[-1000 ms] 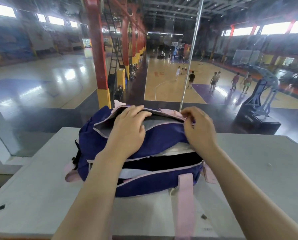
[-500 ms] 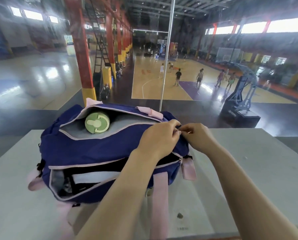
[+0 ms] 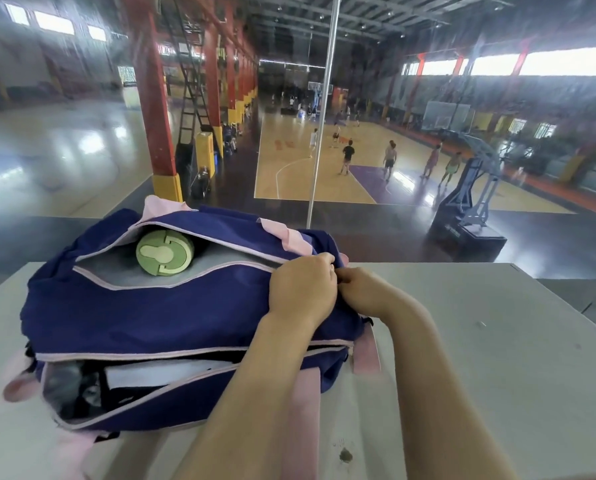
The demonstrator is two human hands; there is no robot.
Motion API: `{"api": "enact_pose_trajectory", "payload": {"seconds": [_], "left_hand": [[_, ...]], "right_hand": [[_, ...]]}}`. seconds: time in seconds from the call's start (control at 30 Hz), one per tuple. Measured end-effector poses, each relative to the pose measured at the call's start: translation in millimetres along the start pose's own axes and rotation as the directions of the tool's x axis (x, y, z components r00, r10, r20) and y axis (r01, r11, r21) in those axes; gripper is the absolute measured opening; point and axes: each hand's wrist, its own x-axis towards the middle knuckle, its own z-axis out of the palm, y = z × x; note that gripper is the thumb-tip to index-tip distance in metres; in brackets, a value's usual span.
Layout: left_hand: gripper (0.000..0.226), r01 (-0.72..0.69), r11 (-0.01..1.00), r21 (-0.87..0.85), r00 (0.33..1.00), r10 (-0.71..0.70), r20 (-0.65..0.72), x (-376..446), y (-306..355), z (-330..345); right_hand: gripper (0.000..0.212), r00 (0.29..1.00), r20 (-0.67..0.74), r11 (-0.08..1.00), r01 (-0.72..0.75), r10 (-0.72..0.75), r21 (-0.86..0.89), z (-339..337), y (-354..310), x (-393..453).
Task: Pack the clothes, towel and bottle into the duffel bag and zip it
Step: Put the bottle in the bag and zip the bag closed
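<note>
A navy duffel bag (image 3: pixel 158 317) with pink trim and straps lies on a white ledge (image 3: pixel 480 358). Its top opening gapes at the left, showing the green lid of a bottle (image 3: pixel 163 251) on grey lining. A lower front pocket is open too, with white and dark clothes (image 3: pixel 158 372) inside. My left hand (image 3: pixel 303 289) grips the bag fabric at the right end of the top zipper. My right hand (image 3: pixel 362 289) pinches something small at that same zipper end, hidden between the fingers.
The ledge ends just behind the bag at a glass pane with a thin metal post (image 3: pixel 319 150). Beyond and below lies a basketball court with several players and a hoop stand (image 3: pixel 469 209). A dark stain (image 3: pixel 345 455) marks the ledge near me.
My left hand left the middle of the top opening and moved to the bag's right end, meeting my right hand. The bottle lid came into sight. The view shifted right.
</note>
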Motion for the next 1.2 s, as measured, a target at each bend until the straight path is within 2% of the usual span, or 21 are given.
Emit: {"api": "enact_pose_trajectory", "payload": {"seconds": [0.2, 0.27, 0.33, 0.43, 0.53, 0.57, 0.67, 0.77, 0.97, 1.07, 1.2], "left_hand": [[0.022, 0.057, 0.995, -0.077, 0.989, -0.046, 0.140, 4, -12, -16], [0.021, 0.066, 0.990, -0.128, 0.976, -0.038, 0.213, 4, -16, -22], [0.020, 0.050, 0.989, -0.139, 0.968, -0.014, 0.249, 3, -15, -27], [0.029, -0.006, 0.997, -0.071, 0.974, 0.021, 0.226, -1, -10, -26], [0.028, -0.048, 0.999, -0.025, 0.980, 0.052, 0.192, -5, -6, -23], [0.027, -0.053, 0.998, -0.028, 0.981, 0.057, 0.185, -5, -6, -22], [0.028, -0.043, 0.996, -0.081, 0.988, 0.054, 0.146, -6, -6, -20], [0.026, -0.063, 0.992, -0.111, 0.991, 0.075, 0.108, -6, -6, -19], [0.024, -0.033, 0.999, 0.024, 0.999, 0.033, 0.015, -8, -1, -6], [0.026, -0.002, 1.000, 0.017, 1.000, 0.002, -0.003, -7, -1, -2], [0.030, -0.005, 0.999, -0.052, 1.000, 0.006, 0.017, -7, -4, -3]], "right_hand": [[0.023, 0.986, 0.137, 0.991, -0.075, 0.090, -0.113, 0, -16, -10], [0.028, 0.984, 0.145, 0.993, -0.090, 0.101, -0.080, -4, -20, -15], [0.027, 0.992, 0.082, 0.995, -0.095, 0.094, 0.007, -11, -18, -19], [0.018, 0.994, -0.043, 0.987, -0.090, 0.096, 0.131, -16, -14, -22], [0.029, 0.986, -0.152, 0.986, -0.041, 0.066, 0.162, -14, -10, -22], [0.026, 0.980, -0.188, 0.983, -0.034, 0.068, 0.180, -14, -10, -23], [0.012, 0.937, -0.332, 0.951, 0.000, 0.108, 0.309, -12, -11, -28], [0.017, 0.884, -0.417, 0.906, -0.016, 0.211, 0.423, -11, -12, -27], [0.014, 0.919, -0.342, 0.877, -0.009, 0.197, 0.480, -7, -18, -30], [0.022, 0.939, -0.283, 0.776, 0.027, 0.196, 0.630, -12, -16, -35], [0.022, 0.962, -0.165, 0.665, -0.024, 0.220, 0.746, -16, -8, -40]]}}
